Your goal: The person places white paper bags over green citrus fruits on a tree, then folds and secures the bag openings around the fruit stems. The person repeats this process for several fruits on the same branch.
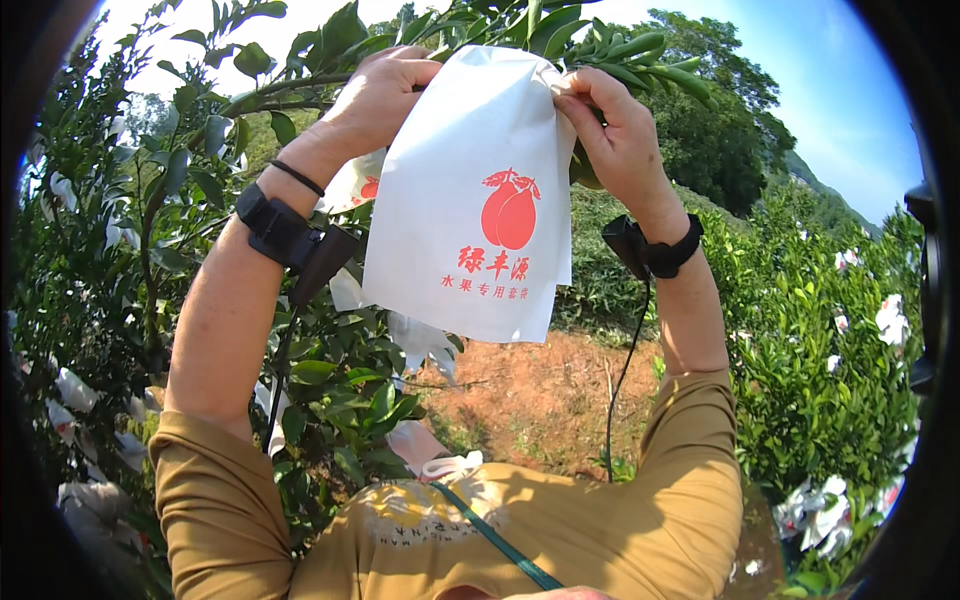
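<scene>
A white fruit bag with a red fruit print and red writing hangs in front of me, below a leafy branch. My right hand pinches its gathered upper right edge between thumb and forefinger. At the upper left edge is my left hand, with its fingertips hidden behind the bag and leaves. Green leaves crowd close over the bag's top. Part of a greenish round shape, perhaps a fruit, shows behind the bag below my right hand. Whatever the bag contains is hidden.
A branch runs just left of my left hand. Another printed bag and several white bags hang in the tree behind. Cables trail from both wrist devices. Bushes with white bags stand to the right, beyond reddish soil.
</scene>
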Motion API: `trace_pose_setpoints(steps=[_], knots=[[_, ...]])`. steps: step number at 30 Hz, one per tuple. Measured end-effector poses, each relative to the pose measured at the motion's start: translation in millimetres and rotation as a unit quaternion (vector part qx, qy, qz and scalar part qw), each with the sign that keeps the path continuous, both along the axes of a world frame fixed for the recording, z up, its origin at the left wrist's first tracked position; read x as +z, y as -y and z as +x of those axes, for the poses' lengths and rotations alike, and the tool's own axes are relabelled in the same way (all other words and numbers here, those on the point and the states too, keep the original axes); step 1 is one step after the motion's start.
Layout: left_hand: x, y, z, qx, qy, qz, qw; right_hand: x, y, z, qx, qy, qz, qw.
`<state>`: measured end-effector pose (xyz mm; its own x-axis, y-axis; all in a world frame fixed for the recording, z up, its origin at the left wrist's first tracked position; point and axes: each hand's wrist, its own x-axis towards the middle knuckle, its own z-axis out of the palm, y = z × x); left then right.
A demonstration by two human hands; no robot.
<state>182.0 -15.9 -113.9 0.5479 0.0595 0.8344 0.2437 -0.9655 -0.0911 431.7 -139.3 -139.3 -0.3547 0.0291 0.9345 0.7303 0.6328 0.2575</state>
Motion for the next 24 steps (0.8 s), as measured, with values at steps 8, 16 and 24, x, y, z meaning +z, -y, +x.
trace_pose_setpoints(steps=[8, 16, 24], knots=[[-6.8, -1.1, 13.9, 0.062, 0.038, 0.036, 0.997, 47.9, -21.0, 7.3, 0.008, 0.133, 0.057, 0.989], [-6.0, -2.7, 14.4, -0.149, 0.114, -0.332, 0.924, 39.7, 1.2, 24.7, 0.121, 0.028, -0.22, 0.968], [1.2, 10.3, 12.0, -0.071, 0.056, -0.217, 0.972, 39.5, 6.2, 21.5, -0.011, 0.11, -0.273, 0.955]])
